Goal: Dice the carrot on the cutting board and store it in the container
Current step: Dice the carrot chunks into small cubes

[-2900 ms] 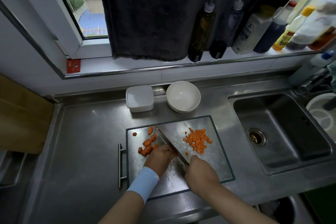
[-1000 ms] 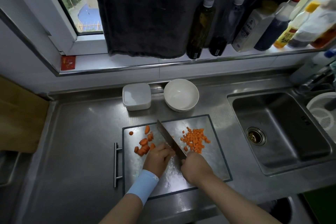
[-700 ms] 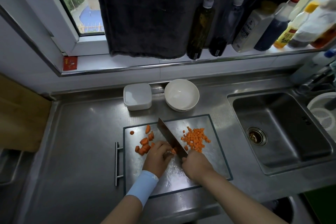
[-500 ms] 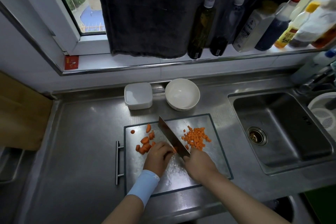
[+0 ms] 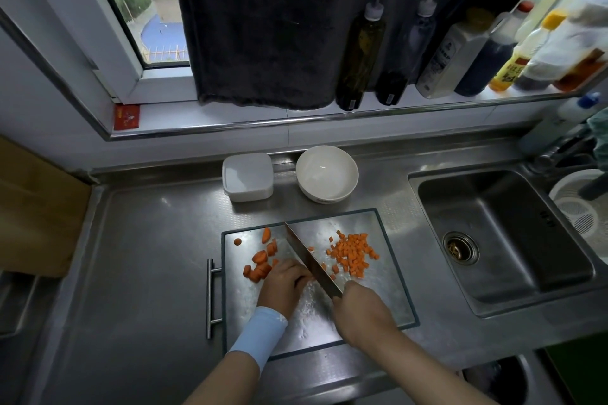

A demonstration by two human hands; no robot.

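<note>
Right hand (image 5: 362,309) grips the knife (image 5: 309,256), blade on the cutting board (image 5: 388,299); left hand (image 5: 283,283) curls beside it, what it pins hidden. Dicing looks half done: carrot chunks (image 5: 260,265) left, diced carrot (image 5: 353,253) right. Next, another chunk must be fed; the container (image 5: 247,176) waits behind.

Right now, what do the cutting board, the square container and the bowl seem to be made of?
Cutting board: apparently stainless steel, grey, with dull reflections and scratches. Container: probably frosted white plastic, matte with rounded corners. Bowl: likely glazed ceramic, glossy white with a bright highlight.
</note>
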